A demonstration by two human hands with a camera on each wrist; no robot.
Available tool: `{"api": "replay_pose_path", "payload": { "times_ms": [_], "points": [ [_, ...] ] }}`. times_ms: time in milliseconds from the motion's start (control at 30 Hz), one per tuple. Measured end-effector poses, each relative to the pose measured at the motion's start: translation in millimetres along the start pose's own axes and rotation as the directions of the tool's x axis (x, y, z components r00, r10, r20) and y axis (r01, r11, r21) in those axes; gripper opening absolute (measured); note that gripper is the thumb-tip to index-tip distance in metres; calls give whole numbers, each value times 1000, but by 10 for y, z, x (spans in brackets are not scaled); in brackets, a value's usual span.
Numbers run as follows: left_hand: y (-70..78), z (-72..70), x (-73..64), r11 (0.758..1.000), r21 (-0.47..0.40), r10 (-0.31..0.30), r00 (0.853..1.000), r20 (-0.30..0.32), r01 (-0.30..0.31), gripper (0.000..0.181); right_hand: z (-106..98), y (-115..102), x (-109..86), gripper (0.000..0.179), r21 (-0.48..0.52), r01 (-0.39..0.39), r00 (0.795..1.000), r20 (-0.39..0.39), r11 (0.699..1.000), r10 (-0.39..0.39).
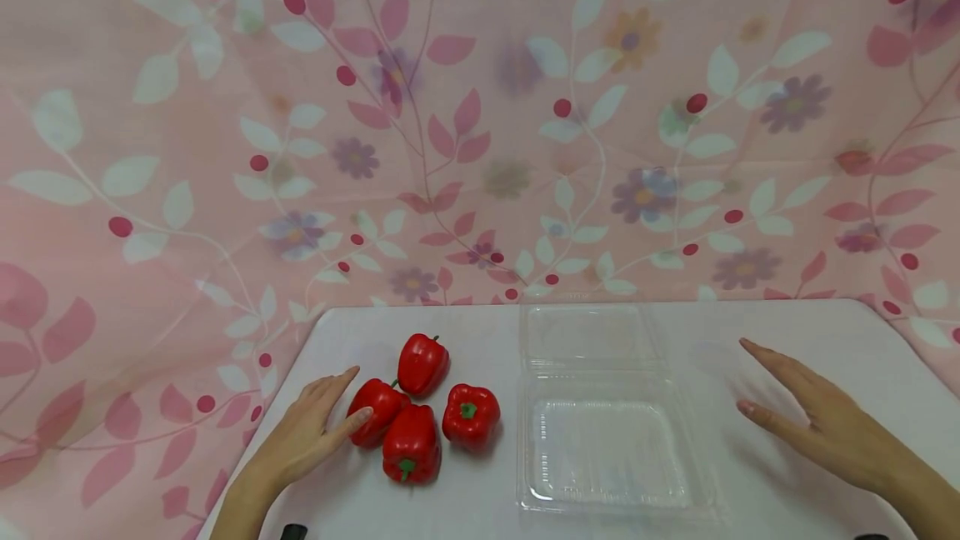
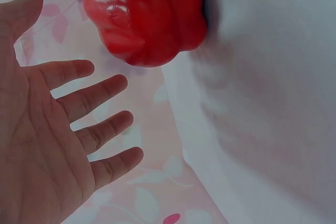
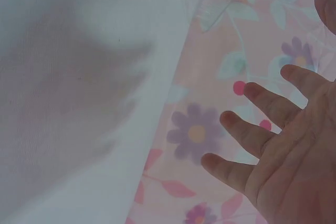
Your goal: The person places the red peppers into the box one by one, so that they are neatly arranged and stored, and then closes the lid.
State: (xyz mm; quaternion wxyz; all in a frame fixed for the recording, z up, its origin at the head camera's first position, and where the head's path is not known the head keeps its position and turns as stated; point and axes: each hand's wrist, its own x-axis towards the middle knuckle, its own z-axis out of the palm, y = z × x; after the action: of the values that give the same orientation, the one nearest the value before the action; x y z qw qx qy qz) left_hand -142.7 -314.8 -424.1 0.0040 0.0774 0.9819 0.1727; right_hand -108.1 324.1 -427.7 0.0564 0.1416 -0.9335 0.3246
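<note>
Several red bell peppers with green stems lie in a group on the left half of the table. In the head view my left hand (image 1: 311,423) is beside the leftmost pepper (image 1: 375,411), its thumb overlapping that pepper. Fingers spread and straight, the left hand (image 2: 58,124) holds nothing in the left wrist view, with a red pepper (image 2: 149,17) beyond its fingertips. My right hand (image 1: 825,432) hovers over the table's right side, fingers extended and holding nothing. Between the hands lies a clear plastic clamshell box (image 1: 611,448), its lid (image 1: 588,336) folded back toward the far edge.
The white table (image 1: 480,507) has its far edge against a pink floral cloth (image 1: 480,148), which also hangs at both sides. One pepper (image 1: 471,417) sits nearest the box; another (image 1: 423,365) lies farthest back. Dark objects (image 1: 294,532) show at the bottom edge.
</note>
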Motion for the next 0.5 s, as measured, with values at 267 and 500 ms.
{"api": "replay_pose_path", "payload": {
  "times_ms": [267, 500],
  "points": [
    [23, -7, -4, 1000, -15, -9, 1000, 14, 9, 80, 48, -75, -23, 76, 7, -55, 997, 46, 998, 54],
    [46, -2, -18, 1000, -25, 5, 1000, 8, -4, 79, 131, -138, -40, 76, -20, -22, 999, 23, 1000, 22]
  ]
}}
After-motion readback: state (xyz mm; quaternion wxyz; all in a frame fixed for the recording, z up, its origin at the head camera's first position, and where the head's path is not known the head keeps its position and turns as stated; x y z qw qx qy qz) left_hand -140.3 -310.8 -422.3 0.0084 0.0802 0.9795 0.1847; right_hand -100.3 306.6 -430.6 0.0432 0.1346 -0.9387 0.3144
